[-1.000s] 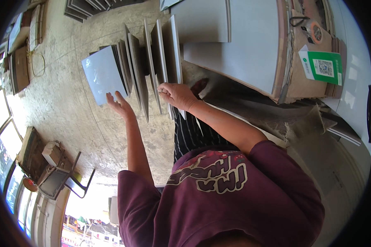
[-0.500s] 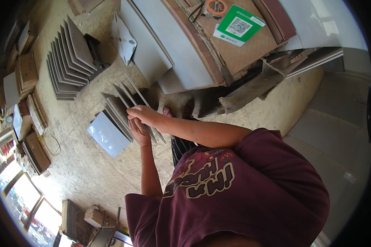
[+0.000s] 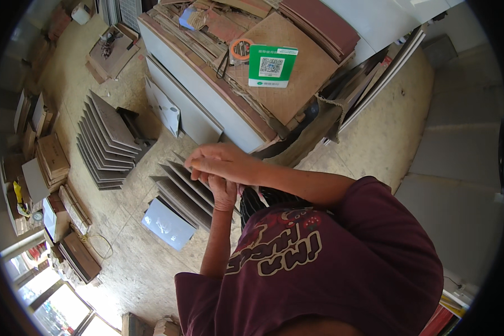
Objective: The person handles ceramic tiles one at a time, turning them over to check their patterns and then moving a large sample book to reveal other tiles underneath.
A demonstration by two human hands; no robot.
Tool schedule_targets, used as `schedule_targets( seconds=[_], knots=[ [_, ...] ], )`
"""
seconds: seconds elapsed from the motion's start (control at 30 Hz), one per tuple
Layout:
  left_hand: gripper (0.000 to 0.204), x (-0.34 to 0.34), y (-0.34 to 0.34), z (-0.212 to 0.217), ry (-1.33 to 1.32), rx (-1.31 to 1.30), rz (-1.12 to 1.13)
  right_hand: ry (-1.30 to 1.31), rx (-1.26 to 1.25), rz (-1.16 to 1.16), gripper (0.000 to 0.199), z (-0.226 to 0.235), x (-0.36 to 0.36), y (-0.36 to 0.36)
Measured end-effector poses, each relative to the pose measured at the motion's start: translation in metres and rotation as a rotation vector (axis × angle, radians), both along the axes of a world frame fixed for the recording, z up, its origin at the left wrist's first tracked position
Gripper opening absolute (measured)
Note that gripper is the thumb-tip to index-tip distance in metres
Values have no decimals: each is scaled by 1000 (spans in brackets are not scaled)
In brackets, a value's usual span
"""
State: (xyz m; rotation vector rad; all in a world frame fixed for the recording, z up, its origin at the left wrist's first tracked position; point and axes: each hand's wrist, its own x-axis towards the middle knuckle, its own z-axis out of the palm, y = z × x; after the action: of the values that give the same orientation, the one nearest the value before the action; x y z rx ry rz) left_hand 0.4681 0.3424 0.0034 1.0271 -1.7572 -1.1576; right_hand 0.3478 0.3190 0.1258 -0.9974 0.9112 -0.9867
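My right hand [image 3: 218, 161] is in front of my body with its fingers loosely bent and nothing visible in it. Just below it, against its underside, is my left hand [image 3: 222, 192]; its fingers are partly covered by the right one. Beneath both hands, a row of grey flat tiles [image 3: 176, 203] leans on edge, partly hidden by my hands and forearm. At the row's near-left end, a glossy pale blue-grey tile [image 3: 167, 223] faces outward. Whether either hand touches the tiles cannot be made out.
A second row of tilted grey tiles [image 3: 109, 140] stands on the floor to the left. Ahead is a stack of large panels [image 3: 207, 92] carrying a green-and-white code card [image 3: 271, 67] and an orange tape roll [image 3: 241, 49]. Cardboard boxes [image 3: 53, 154] line the far left.
The view has shifted, so the floor objects sit lower. My hands have come away from the top edges of the tiles, the right one now lying above the left.
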Motion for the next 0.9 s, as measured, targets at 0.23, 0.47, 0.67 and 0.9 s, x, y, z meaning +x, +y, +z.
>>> schedule_targets(
  seconds=[0.23, 0.47, 0.67, 0.9],
  knots=[
    [44, -71, -2, 96, -195, -181, -495, 406, -127, -241, 26, -15, -90, -8],
    [29, -95, 17, 82, -288, 44, -626, 484, -144, -223, 24, -37, -95, -13],
    [21, -98, 18, 78, -342, 34, -599, 549, -241, -207, 26, -48, -96, -13],
    [24, -98, 19, 68, -241, 6, -603, 698, -381, -235, 31, -47, -94, -12]
  ],
)
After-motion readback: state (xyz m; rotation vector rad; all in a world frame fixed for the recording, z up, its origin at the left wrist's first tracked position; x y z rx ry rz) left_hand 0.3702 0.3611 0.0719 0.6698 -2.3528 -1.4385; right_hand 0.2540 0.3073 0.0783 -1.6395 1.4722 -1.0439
